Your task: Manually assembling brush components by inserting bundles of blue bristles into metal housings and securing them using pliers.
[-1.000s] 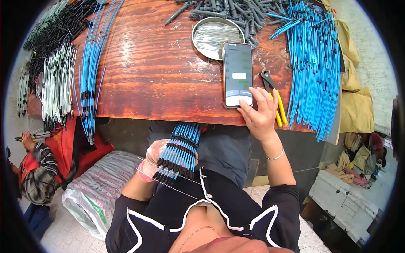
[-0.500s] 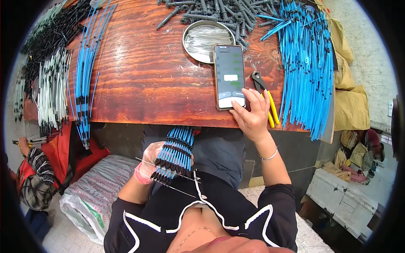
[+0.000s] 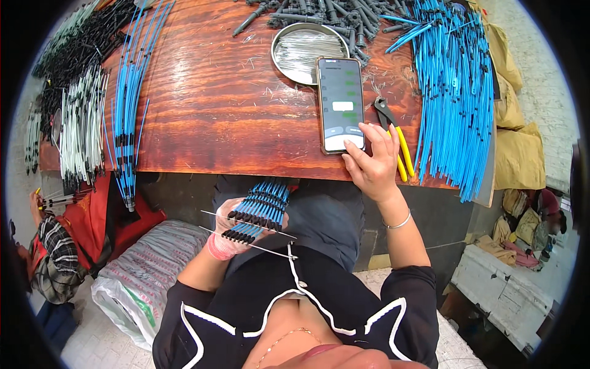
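Observation:
In my gloved left hand, below the table's front edge, is a fan of blue rods with black tips and black bands. Two thin metal wires run crosswise through their black ends and stick out past both sides. The fingers of that hand are partly hidden behind the rods. My bare right hand rests at the lower end of a phone lying face up on the table. Its fingers are apart, with a fingertip on the lit screen.
Beside the phone lie yellow-handled pliers. A round metal dish of thin pins stands behind it, with grey plastic parts farther back. Blue rods heap at right; white rods at left. Another person's sleeve shows far left.
My left hand has tilted the rod bundle, and its wires lie at a different slant. My right fingertip stays on the phone's lower screen. The whole view has shifted slightly.

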Motion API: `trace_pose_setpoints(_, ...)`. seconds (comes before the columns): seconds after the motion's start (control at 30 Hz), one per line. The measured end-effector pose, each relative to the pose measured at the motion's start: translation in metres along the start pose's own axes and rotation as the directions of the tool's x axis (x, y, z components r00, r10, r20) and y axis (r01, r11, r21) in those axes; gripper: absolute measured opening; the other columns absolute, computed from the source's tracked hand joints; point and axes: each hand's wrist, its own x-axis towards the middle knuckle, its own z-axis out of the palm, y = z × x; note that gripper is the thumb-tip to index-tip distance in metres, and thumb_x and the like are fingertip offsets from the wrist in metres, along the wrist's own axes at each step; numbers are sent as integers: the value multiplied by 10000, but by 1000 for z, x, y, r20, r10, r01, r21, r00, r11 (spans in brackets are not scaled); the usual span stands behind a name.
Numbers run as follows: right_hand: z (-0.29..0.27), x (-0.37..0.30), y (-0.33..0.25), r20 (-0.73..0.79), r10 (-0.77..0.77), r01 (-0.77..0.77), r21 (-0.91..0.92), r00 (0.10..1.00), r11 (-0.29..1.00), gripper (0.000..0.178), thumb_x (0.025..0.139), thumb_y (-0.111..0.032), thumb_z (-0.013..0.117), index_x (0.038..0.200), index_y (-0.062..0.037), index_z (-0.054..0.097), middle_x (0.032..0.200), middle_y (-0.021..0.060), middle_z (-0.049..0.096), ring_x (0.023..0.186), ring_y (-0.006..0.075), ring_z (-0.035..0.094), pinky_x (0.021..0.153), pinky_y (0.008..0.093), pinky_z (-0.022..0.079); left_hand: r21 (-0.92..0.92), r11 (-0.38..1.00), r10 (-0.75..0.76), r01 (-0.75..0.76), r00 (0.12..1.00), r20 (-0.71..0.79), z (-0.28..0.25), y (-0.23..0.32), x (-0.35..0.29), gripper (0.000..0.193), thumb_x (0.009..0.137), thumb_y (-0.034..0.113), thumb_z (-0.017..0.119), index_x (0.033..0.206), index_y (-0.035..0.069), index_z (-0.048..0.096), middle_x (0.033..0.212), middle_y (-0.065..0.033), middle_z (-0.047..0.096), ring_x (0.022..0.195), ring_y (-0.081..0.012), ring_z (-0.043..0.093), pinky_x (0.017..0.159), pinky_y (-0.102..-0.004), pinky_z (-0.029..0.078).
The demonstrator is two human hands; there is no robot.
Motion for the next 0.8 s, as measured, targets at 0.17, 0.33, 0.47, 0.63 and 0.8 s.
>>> trace_pose_setpoints(0.17,1,-2,0,-8,-4,4,-7,1000,1000,252,706,-159,723,955,-126,705,1192,139,561,1111,313,509,1042,510,274,148,971,-178,186,982,-62,20,17,-1,482,883,153,460,1197,-203,382,1144,-342,509,1110,-411,534,918,-468,515)
trace_pose_setpoints(0.33,1,0,-1,-18,-8,9,12,1000,1000,253,702,-152,722,953,-124,705,1187,139,564,1107,313,512,1041,507,278,-712,700,150,-57,986,68,-8,-26,6,471,890,124,409,1203,-224,356,1177,-365,489,1121,-426,537,886,-462,543)
trace_pose_setpoints(0.47,2,-2,0,-19,-1,1,13,1000,1000,253,699,-148,722,950,-126,706,1185,137,565,1104,313,515,1040,503,281,631,747,279,-209,960,-11,-7,-10,10,348,895,89,507,1115,-181,501,1119,-318,572,1018,-362,620,819,-408,564)
trace_pose_setpoints(0.63,1,-2,0,-28,4,-3,8,1000,1000,247,696,-143,722,942,-127,707,1182,135,566,1102,313,518,1034,502,288,691,619,486,-374,873,38,15,0,18,183,816,27,664,944,-103,640,986,-230,666,904,-292,674,783,-356,561)
trace_pose_setpoints(0.8,3,1,-1,-12,-13,13,14,1000,1000,237,699,-139,721,935,-120,706,1180,137,567,1101,315,522,1026,503,301,631,705,496,-324,861,-112,15,-5,26,96,744,-35,728,831,-35,690,869,-141,705,828,-227,692,783,-318,553)
